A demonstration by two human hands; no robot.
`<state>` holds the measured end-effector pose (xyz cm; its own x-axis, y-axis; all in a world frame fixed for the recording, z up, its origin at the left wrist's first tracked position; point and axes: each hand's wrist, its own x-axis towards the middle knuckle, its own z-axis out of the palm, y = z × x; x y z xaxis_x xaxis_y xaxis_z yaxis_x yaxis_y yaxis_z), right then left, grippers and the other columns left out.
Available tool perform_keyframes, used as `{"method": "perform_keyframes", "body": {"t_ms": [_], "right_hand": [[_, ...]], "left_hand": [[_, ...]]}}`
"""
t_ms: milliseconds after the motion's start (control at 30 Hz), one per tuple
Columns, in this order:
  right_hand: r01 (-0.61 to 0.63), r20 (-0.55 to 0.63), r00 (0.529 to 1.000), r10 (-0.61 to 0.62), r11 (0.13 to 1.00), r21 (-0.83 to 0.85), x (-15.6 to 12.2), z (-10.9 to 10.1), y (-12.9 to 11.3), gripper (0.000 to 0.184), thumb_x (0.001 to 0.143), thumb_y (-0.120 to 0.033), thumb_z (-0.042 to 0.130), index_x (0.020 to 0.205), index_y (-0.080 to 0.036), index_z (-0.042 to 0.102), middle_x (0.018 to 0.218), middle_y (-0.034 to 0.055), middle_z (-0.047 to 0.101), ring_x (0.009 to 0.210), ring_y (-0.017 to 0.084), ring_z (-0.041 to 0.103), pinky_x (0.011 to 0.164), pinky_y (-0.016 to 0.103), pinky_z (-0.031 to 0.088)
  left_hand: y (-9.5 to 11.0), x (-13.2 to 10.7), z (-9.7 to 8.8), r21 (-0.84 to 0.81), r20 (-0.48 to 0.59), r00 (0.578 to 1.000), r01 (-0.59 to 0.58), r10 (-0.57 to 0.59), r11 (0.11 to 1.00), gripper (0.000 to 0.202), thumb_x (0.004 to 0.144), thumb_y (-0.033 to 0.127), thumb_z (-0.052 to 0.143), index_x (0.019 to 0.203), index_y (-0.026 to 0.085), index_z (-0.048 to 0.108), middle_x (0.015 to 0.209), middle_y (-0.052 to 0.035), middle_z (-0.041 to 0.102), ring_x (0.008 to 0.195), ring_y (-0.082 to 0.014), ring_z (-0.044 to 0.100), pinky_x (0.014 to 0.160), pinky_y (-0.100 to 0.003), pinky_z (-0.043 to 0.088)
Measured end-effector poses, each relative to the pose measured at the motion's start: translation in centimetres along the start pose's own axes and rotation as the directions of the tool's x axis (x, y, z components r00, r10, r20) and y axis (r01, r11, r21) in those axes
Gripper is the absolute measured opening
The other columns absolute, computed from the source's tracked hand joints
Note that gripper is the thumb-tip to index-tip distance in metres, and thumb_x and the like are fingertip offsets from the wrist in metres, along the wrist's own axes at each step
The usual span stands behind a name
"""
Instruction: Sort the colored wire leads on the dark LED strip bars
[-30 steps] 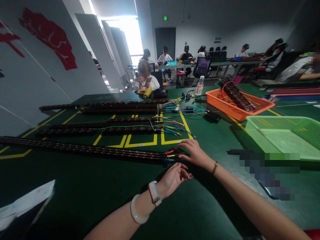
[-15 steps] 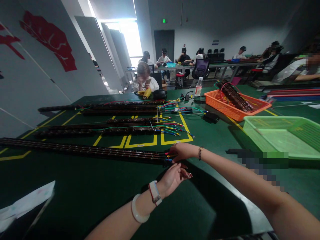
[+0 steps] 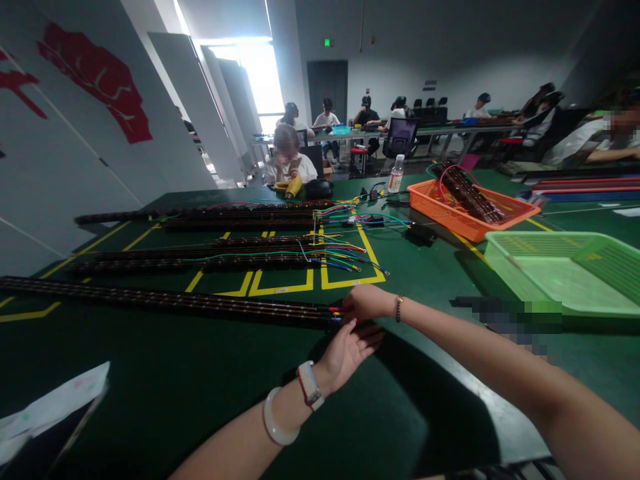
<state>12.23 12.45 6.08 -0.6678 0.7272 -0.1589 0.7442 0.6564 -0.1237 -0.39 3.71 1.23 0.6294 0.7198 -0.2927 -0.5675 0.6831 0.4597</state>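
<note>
A long dark strip (image 3: 175, 301) with coloured wire ends lies across the green table (image 3: 200, 393) in front of me. My right hand (image 3: 367, 301) rests at its right end, fingers curled over the red, yellow and blue wires (image 3: 336, 313). My left hand (image 3: 347, 350), with a watch and a pale bangle on its wrist, sits just below that end, palm up, fingers stretched toward the wires and holding nothing.
More dark strips with coloured wires (image 3: 225, 257) lie further back over yellow floor-tape marks. An orange basket (image 3: 450, 212) of strips and a green basket (image 3: 565, 273) stand at the right. A water bottle (image 3: 397, 175) and seated people are beyond. White paper (image 3: 45, 407) lies near left.
My right hand has slid left onto the strip's wire ends and curled over them. My left hand has opened and moved up closer to the strip's end.
</note>
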Motion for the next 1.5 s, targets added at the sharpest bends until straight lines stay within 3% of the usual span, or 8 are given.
{"method": "perform_keyframes", "body": {"t_ms": [167, 367, 633, 900, 1033, 1233, 1400, 1500], "right_hand": [[0.106, -0.076, 0.99, -0.122, 0.978, -0.18, -0.7, 0.3, -1.0, 0.029, 0.085, -0.033, 0.049, 0.071, -0.016, 0.068, 0.065, 0.0076, 0.066, 0.053, 0.013, 0.052, 0.05, 0.025, 0.027], [0.263, -0.051, 0.951, -0.305, 0.885, -0.385, -1.5, 1.2, -2.8, 0.016, 0.082, -0.019, 0.053, 0.071, -0.014, 0.063, 0.07, 0.0086, 0.065, 0.067, 0.018, 0.055, 0.058, 0.029, 0.032], [0.16, -0.102, 0.966, -0.238, 0.858, -0.488, -2.3, 2.7, -4.8, 0.014, 0.081, -0.012, 0.051, 0.072, -0.014, 0.062, 0.068, 0.0096, 0.061, 0.065, 0.02, 0.051, 0.056, 0.03, 0.03], [0.054, -0.198, 0.963, -0.184, 0.848, -0.528, -3.1, 3.8, -5.5, 0.016, 0.083, -0.011, 0.048, 0.087, -0.009, 0.064, 0.08, 0.0131, 0.062, 0.072, 0.022, 0.052, 0.063, 0.034, 0.036], [0.043, -0.284, 0.943, -0.173, 0.91, -0.412, -4.0, 4.1, -5.0, 0.028, 0.084, -0.015, 0.048, 0.109, -0.006, 0.058, 0.095, 0.015, 0.063, 0.085, 0.024, 0.054, 0.076, 0.037, 0.04], [0.13, -0.459, 0.869, -0.188, 0.979, -0.155, -5.8, 3.7, -2.2, 0.037, 0.092, -0.033, 0.043, 0.123, -0.015, 0.051, 0.115, 0.01, 0.06, 0.1, 0.021, 0.053, 0.094, 0.039, 0.036], [0.135, -0.493, 0.849, -0.192, 0.98, -0.148, -6.6, 4.8, 0.3, 0.033, 0.091, -0.037, 0.047, 0.113, -0.015, 0.055, 0.102, 0.0092, 0.064, 0.091, 0.02, 0.056, 0.086, 0.037, 0.041], [0.147, -0.467, 0.849, -0.246, 0.96, -0.239, -6.6, 5.5, 1.1, 0.026, 0.093, -0.026, 0.043, 0.112, -0.015, 0.056, 0.095, 0.0081, 0.064, 0.085, 0.018, 0.056, 0.084, 0.035, 0.041]], "left_hand": [[-0.2, 0.1, -0.1, -0.043, -0.068, 0.994, -0.089, 0.086, 0.995, 0.04, 0.088, 0.046, 0.044, 0.111, 0.016, 0.055, 0.12, -0.0144, 0.057, 0.11, -0.0248, 0.055, 0.101, -0.043, 0.036], [-0.3, 0.1, 0.2, -0.019, -0.151, 0.977, -0.154, 0.149, 0.988, 0.025, 0.09, 0.036, 0.045, 0.097, 0.018, 0.06, 0.105, -0.0099, 0.063, 0.107, -0.0213, 0.055, 0.097, -0.041, 0.039], [0.0, 0.1, 0.4, -0.073, -0.2, 0.976, -0.105, 0.088, 0.992, 0.036, 0.088, 0.046, 0.045, 0.105, 0.018, 0.06, 0.104, -0.008, 0.064, 0.097, -0.0162, 0.057, 0.086, -0.028, 0.044], [-0.3, 0.5, -0.4, -0.054, -0.156, 0.985, -0.088, 0.079, 0.995, 0.041, 0.084, 0.051, 0.048, 0.107, 0.02, 0.059, 0.109, -0.0065, 0.063, 0.102, -0.0175, 0.056, 0.086, -0.029, 0.044], [-0.4, 0.7, -0.5, -0.083, -0.179, 0.979, -0.112, 0.096, 0.99, 0.031, 0.085, 0.048, 0.049, 0.102, 0.024, 0.059, 0.108, -0.0002, 0.062, 0.103, -0.0133, 0.055, 0.087, -0.026, 0.042], [-0.4, 0.6, -0.5, -0.051, -0.103, 0.992, -0.074, 0.069, 0.996, 0.043, 0.083, 0.056, 0.044, 0.082, 0.015, 0.058, 0.076, -0.0041, 0.06, 0.082, -0.0152, 0.058, 0.09, -0.034, 0.042], [0.0, 0.2, 0.1, -0.022, -0.079, 0.996, -0.043, 0.042, 0.999, 0.055, 0.086, 0.058, 0.031, 0.099, 0.013, 0.058, 0.1, -0.0118, 0.062, 0.105, -0.0199, 0.055, 0.1, -0.038, 0.034], [0.0, 0.3, -0.1, -0.011, -0.061, 0.997, -0.044, 0.043, 0.999, 0.06, 0.085, 0.06, 0.03, 0.107, 0.011, 0.057, 0.114, -0.0157, 0.058, 0.115, -0.0219, 0.05, 0.104, -0.039, 0.03]]}}
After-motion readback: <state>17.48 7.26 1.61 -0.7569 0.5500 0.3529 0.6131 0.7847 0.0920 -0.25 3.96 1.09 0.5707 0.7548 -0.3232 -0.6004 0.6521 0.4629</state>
